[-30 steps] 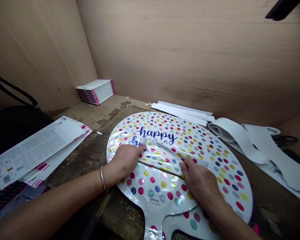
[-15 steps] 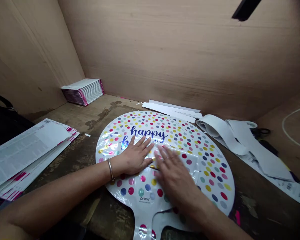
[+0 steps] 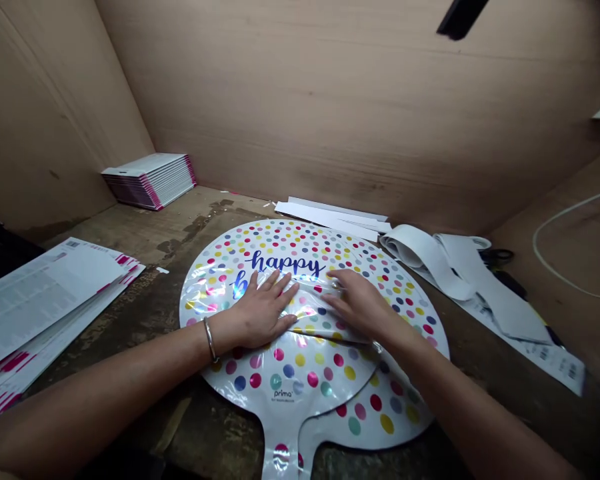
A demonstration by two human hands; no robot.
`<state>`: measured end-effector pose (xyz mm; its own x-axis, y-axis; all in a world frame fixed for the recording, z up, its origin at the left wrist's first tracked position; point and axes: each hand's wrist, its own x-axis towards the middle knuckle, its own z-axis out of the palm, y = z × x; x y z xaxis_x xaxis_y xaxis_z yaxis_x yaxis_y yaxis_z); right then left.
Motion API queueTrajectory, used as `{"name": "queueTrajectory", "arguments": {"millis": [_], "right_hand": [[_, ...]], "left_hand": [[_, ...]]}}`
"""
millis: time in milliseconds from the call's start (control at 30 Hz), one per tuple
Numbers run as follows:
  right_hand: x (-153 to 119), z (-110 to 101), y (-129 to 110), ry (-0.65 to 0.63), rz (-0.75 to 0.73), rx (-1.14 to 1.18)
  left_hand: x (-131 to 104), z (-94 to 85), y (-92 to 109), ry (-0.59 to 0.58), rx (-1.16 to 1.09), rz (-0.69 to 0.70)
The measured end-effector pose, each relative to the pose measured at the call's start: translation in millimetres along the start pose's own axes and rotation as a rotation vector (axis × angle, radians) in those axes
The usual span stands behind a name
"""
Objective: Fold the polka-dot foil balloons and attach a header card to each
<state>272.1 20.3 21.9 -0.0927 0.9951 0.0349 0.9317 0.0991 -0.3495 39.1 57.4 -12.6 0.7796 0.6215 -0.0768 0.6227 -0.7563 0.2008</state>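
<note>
Plywood walls [image 3: 330,100] close off the upper frame; a worn wooden worktop [image 3: 190,227] fills the lower part. At centre frame lies a flat round foil balloon [image 3: 300,373], white with multicoloured dots. Blue script on it reads "happy"; a second word beneath is mostly covered by the hands. Small print near its lower edge reads "prima". A second dotted balloon [image 3: 380,417] shows beneath it at lower right.

The left hand [image 3: 260,310] lies flat on the balloon's middle, fingers spread and extended, palm down, gripping nothing; a metal bangle [image 3: 210,339] circles the wrist. The right hand [image 3: 363,303] presses just beside it, fingers extended over a creased fold of the foil, not clamped on anything.

At left frame sits a fanned pile of printed sheets [image 3: 40,300] with pink edges; text too small to read. Right of centre lie curled white paper strips [image 3: 445,260]. At upper left stands a stack of pink-edged cards [image 3: 150,179]. Scissors [image 3: 495,255] lie at right.
</note>
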Motion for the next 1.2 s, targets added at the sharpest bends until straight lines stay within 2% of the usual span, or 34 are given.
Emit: {"name": "queueTrajectory", "arguments": {"millis": [133, 200, 267, 367, 467, 600, 667, 733, 800, 867, 1067, 1200], "right_hand": [[60, 7, -23, -0.179, 0.054, 0.055], [71, 6, -23, -0.287, 0.093, 0.093], [70, 4, -21, -0.36, 0.133, 0.142], [54, 7, -21, -0.363, 0.221, 0.233], [30, 15, -26, -0.321, 0.312, 0.319], [-10, 12, -31, -0.283, 0.343, 0.346], [-33, 5, -29, -0.201, 0.19, 0.262], [-56, 1, -26, -0.149, -0.08, 0.121], [-73, 3, -25, -0.182, -0.312, 0.004], [-83, 10, -27, -0.227, -0.383, -0.039], [-86, 31, -37, -0.129, -0.318, 0.041], [-87, 32, -41, -0.037, -0.134, 0.269]], "left_hand": [[-2, -2.7, -2, 0.004, 0.017, 0.027], [-4, -4.6, -5, 0.026, 0.015, 0.047], [-8, -7.0, -6, 0.084, 0.005, 0.087], [-17, -8.4, -2, 0.249, -0.024, 0.182], [-27, -2.3, 5, 0.389, -0.071, 0.236], [-37, 12.0, 5, 0.39, -0.195, 0.253], [-43, 15.9, 2, 0.388, -0.255, 0.265], [-49, 16.9, 0, 0.382, -0.3, 0.291], [-54, 16.7, -2, 0.36, -0.333, 0.311], [-58, 16.6, -3, 0.334, -0.355, 0.323], [-67, 15.0, 0, 0.309, -0.317, 0.327], [-70, 9.1, 9, 0.305, -0.361, 0.125]]}}
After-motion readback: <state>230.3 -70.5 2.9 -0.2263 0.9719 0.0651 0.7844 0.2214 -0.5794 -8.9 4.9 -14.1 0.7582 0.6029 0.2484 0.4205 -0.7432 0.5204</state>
